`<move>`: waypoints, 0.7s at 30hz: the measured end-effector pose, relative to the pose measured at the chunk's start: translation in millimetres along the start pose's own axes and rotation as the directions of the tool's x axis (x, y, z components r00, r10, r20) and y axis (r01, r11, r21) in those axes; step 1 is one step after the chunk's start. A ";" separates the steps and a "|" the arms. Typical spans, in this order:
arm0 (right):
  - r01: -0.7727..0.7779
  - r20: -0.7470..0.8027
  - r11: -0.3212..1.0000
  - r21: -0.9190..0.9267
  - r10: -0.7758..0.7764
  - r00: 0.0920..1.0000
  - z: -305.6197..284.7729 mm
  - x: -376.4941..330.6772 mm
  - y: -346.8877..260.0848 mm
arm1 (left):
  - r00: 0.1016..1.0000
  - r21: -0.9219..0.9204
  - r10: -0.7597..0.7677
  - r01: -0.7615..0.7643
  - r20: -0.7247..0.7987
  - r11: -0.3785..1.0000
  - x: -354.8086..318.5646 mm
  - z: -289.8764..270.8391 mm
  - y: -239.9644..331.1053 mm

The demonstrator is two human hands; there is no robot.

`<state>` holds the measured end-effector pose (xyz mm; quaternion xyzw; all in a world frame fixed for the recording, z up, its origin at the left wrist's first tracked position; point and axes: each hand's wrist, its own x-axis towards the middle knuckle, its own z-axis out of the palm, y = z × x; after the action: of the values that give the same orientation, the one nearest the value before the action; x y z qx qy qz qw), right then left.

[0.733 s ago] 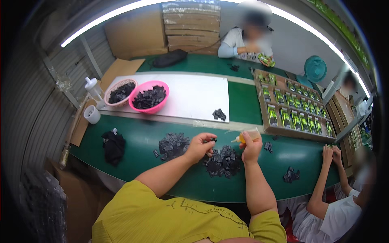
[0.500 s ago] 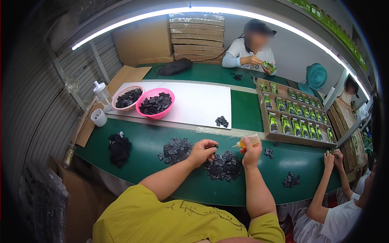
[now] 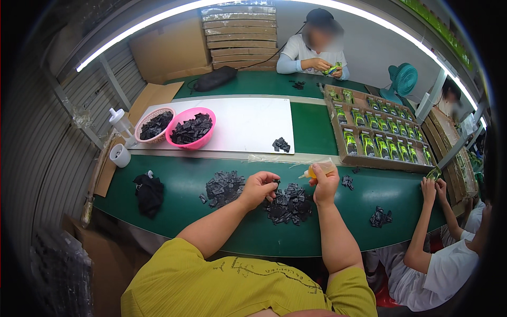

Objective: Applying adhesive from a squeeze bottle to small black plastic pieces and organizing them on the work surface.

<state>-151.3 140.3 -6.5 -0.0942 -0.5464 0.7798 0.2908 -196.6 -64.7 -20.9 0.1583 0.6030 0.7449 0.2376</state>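
My left hand (image 3: 259, 188) is closed in a pinch on a small black piece (image 3: 276, 183); its exact shape is mostly hidden by the fingers. My right hand (image 3: 324, 186) grips a small squeeze bottle (image 3: 323, 167) of yellowish liquid, tilted so its nozzle points left toward the pinched piece, apart from it. Below and between the hands lies a heap of flat black pieces (image 3: 288, 205) on the green table (image 3: 237, 244). Another black heap (image 3: 224, 188) spreads just left of my left hand. Right of my right hand sit two smaller clusters, the nearer one (image 3: 380, 216) and one farther (image 3: 347, 182).
Pink bowl (image 3: 212, 127) and pale basket (image 3: 138, 129) of black pieces stand on a white board (image 3: 248, 119). At right is a carton tray (image 3: 388, 165) of green packages. One co-worker (image 3: 317, 47) sits opposite; another's hands (image 3: 434, 187) work at right. Black cloth (image 3: 149, 195) lies left.
The whole view has shifted, so the table's contents appear a little higher and farther left. My hands keep their holds on the black piece and the bottle.
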 end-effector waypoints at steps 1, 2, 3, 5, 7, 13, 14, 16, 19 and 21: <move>0.016 -0.013 1.000 -0.005 -0.016 1.000 1.5 -1.0 0.3 | 1.000 -0.002 -0.001 0.001 0.002 1.000 -0.8 0.2 0.3; 0.033 -0.025 0.999 -0.011 -0.033 0.999 2.2 -1.3 0.1 | 1.000 -0.001 0.004 -0.004 0.005 1.000 -1.5 0.0 1.3; 0.028 -0.031 1.000 -0.012 -0.029 0.999 1.2 -1.3 0.1 | 1.000 0.001 0.002 -0.002 0.009 1.000 -1.3 -0.1 1.1; -0.002 0.000 1.000 0.001 0.002 1.000 -0.5 -2.1 -2.3 | 1.000 -0.006 0.001 -0.001 0.028 1.000 -0.5 0.7 -0.7; -0.008 0.004 1.000 -0.004 0.008 1.000 2.4 -4.0 -2.7 | 0.999 -0.016 0.010 -0.009 0.038 1.000 -2.6 -1.6 -1.5; -0.012 0.005 0.999 -0.030 0.012 1.000 5.7 -8.4 -0.7 | 0.998 -0.023 -0.049 0.050 0.047 0.998 -5.7 -3.4 0.2; 0.002 0.012 0.999 -0.039 -0.001 1.000 9.2 -7.8 1.3 | 0.998 -0.015 -0.042 0.043 0.054 0.999 -4.4 -7.0 0.5; -0.002 -0.008 0.999 -0.039 0.001 1.000 15.2 -7.4 -2.4 | 0.997 -0.018 -0.036 0.037 0.069 0.999 0.0 -8.7 3.4; 0.000 -0.035 0.999 -0.039 -0.002 0.999 -0.4 -2.8 -4.5 | 0.993 -0.001 -0.076 0.076 0.089 0.997 8.6 5.8 3.2; -0.017 -0.004 1.000 0.019 0.017 1.000 0.4 3.2 -1.6 | 0.998 0.070 -0.046 0.042 0.049 0.997 10.3 1.1 2.9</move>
<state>-153.6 142.2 -4.4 -0.0979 -0.5374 0.7872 0.2861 -205.1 -58.6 -18.4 0.1716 0.6255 0.7141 0.2635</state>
